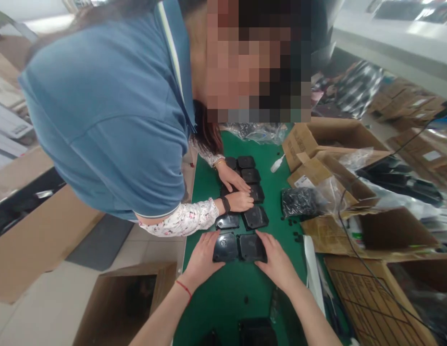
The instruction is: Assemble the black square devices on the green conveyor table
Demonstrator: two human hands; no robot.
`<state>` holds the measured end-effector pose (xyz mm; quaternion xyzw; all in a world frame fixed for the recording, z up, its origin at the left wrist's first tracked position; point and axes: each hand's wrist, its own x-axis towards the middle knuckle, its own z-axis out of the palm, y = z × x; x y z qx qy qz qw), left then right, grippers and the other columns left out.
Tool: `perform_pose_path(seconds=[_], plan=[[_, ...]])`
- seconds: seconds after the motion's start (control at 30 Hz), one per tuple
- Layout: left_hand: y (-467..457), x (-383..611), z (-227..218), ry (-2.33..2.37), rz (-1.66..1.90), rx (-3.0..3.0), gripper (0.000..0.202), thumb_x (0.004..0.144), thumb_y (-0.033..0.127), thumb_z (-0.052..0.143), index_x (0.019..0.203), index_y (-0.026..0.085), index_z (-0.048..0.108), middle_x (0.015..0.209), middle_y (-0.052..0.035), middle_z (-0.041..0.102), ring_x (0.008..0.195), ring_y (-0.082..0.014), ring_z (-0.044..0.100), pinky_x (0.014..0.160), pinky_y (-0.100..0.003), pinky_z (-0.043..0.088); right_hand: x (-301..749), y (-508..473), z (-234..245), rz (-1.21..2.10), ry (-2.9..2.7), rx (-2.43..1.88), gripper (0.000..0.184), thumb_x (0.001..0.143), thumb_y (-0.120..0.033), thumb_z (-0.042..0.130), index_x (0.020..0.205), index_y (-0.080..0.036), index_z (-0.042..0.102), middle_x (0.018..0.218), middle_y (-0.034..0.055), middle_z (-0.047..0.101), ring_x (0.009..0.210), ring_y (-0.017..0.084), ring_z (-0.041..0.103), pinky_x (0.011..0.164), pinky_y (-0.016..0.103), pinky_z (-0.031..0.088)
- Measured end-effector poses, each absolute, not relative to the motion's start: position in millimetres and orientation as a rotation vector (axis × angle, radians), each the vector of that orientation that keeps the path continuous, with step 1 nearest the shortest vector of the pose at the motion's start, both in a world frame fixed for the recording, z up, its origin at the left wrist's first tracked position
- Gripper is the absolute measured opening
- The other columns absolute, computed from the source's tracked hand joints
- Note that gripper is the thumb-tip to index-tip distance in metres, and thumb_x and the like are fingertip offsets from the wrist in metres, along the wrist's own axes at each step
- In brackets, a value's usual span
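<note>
Two black plastic covers lie side by side on the green table mat. My left hand (204, 253) curves around the outer edge of the left black plastic cover (225, 247), thumb at its near corner and fingers at the far one. My right hand (276, 257) grips the right black plastic cover (253, 248) along its right edge in the same way. Just beyond, a co-worker's two hands (239, 202) rest on further black covers (255, 217), which stand in two columns running away from me.
A co-worker in a blue shirt (122, 110) leans over the table's left side. Cardboard boxes (339, 134) line the right, near a bagged black bundle (299, 202) and a white bottle (277, 164). More black parts (257, 332) lie at the near edge of the green mat (205, 298).
</note>
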<state>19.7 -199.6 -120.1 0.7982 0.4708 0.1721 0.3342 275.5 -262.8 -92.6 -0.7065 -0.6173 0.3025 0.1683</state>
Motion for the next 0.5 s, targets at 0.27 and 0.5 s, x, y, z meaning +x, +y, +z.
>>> perform_pose_path(seconds=[0.27,0.5], plan=[[-212.8,16.3,-121.2,1.239,0.545,2.070,0.065,0.066,0.006,0.066,0.127,0.020,0.048,0.126,-0.0092,0.058,0.121,-0.0295,0.050,0.109,-0.051,0.045,265.7,-280.1,-95.5,0.828,-1.691,-2.030,0.065,0.070,-0.012,0.057,0.133,-0.019,0.044,0.130,0.0113,0.055,0.124,0.028,0.051,0.113,0.049,0.042],[-309.1,-83.4,-92.3,1.592,0.629,1.495,0.072,0.060,0.025,0.076,0.127,0.019,0.051,0.130,-0.0140,0.058,0.125,-0.0365,0.052,0.109,-0.056,0.043,191.2,-330.9,-73.6,1.219,-1.603,-2.014,0.065,0.067,-0.027,0.063,0.128,-0.019,0.043,0.125,0.0132,0.059,0.114,0.028,0.061,0.097,0.041,0.054]])
